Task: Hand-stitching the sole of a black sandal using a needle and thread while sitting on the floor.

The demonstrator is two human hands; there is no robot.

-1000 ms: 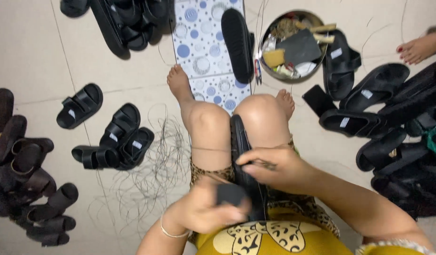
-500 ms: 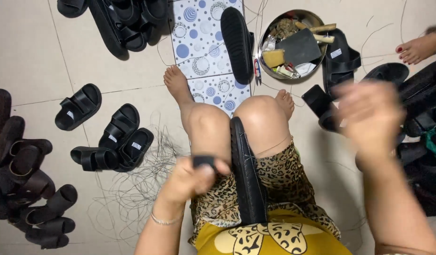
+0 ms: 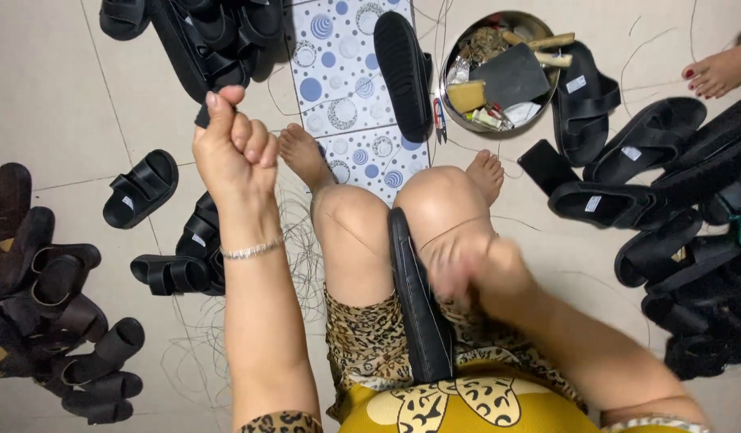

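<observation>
Left hand (image 3: 232,148) raised, fisted on one small black piece; right hand (image 3: 466,273), blurred, grip unreadable, touches one sole (image 3: 414,305).

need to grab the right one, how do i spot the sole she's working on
Find the seated person's bare knees above the yellow shirt. The black sole stands on edge, clamped between the thighs, beside the blurred right hand. Every other sandal lies on the floor.

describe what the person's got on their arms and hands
Both arms are bare to the top. The left hand has a thin silver chain bracelet at the wrist. The right hand is motion-blurred; no ring or bracelet can be made out there.
</observation>
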